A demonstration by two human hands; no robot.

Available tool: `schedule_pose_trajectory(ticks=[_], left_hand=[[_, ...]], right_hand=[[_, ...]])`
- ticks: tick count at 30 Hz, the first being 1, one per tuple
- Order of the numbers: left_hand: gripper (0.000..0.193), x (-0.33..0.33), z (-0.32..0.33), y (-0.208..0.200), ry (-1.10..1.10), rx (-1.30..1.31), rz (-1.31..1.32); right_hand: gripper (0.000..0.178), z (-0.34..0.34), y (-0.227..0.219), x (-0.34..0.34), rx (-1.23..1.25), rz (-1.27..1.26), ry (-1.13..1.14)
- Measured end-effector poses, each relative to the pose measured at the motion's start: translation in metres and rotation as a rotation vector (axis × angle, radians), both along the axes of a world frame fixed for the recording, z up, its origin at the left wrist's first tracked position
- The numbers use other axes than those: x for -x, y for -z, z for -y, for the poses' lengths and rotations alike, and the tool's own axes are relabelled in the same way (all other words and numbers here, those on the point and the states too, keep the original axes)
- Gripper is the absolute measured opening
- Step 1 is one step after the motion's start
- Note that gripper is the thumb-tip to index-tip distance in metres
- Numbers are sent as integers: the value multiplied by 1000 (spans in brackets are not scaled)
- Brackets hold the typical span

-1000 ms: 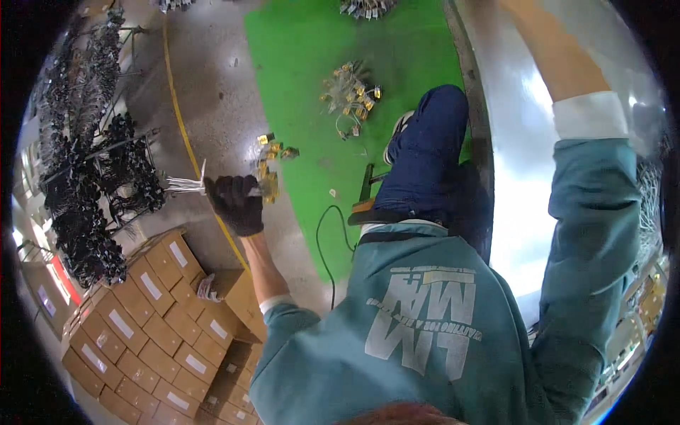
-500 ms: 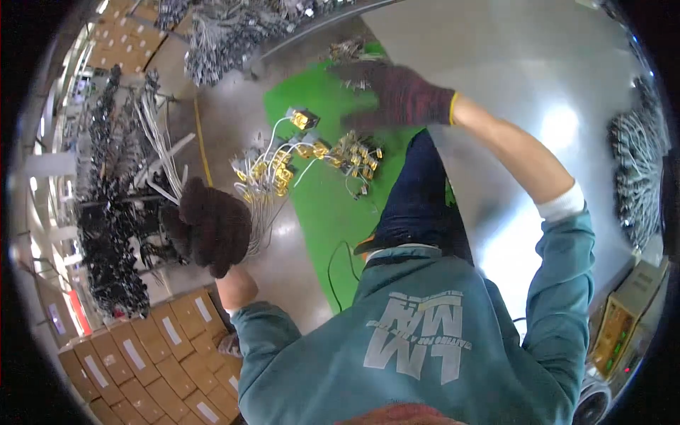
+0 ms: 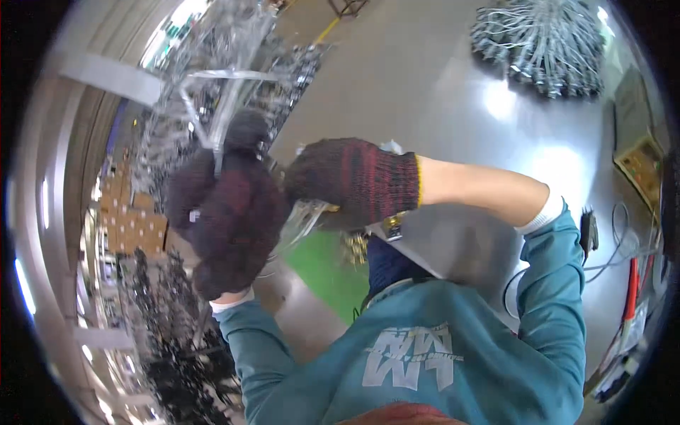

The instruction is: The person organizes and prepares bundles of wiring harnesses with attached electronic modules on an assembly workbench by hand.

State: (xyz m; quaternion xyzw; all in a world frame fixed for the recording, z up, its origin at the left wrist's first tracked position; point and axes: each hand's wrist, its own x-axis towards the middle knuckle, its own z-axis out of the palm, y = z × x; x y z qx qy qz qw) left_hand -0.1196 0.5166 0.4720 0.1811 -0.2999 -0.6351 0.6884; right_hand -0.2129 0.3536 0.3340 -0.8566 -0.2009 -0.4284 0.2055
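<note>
Both my hands wear dark knitted gloves and are close together in front of my chest. My left hand is closed around a bundle of pale grey cables, which shows between the two gloves. Curled over the same bundle, my right hand sits just right of the left one; its fingertips are hidden. A yellow-and-black connector hangs below the right cuff. Upper ends of pale cables stick up past the left glove, blurred against the rack behind.
Cables crowd a rack at the far left, with dark ones hanging at lower left. A green mat lies below my hands, bearing yellow connectors. A grey cable heap is at far right; cardboard boxes stand left.
My right hand has come down and left from above the mat to meet my left hand at the cables. The view has turned, shifting the rack and the grey heap.
</note>
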Motion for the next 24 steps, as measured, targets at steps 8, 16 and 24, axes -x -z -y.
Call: schedule_pose_trajectory(ticks=[8,16,24], left_hand=[[48,8,38,32,312,-71,422],[32,-79,220,308,94,495,1952],[66,-63,250,315,-137,16,1570]], right_hand=[[20,59,-25,112,493,-139,616],[5,177,178,85,440,-551,933],[8,156,165,86,465,-610,1073]])
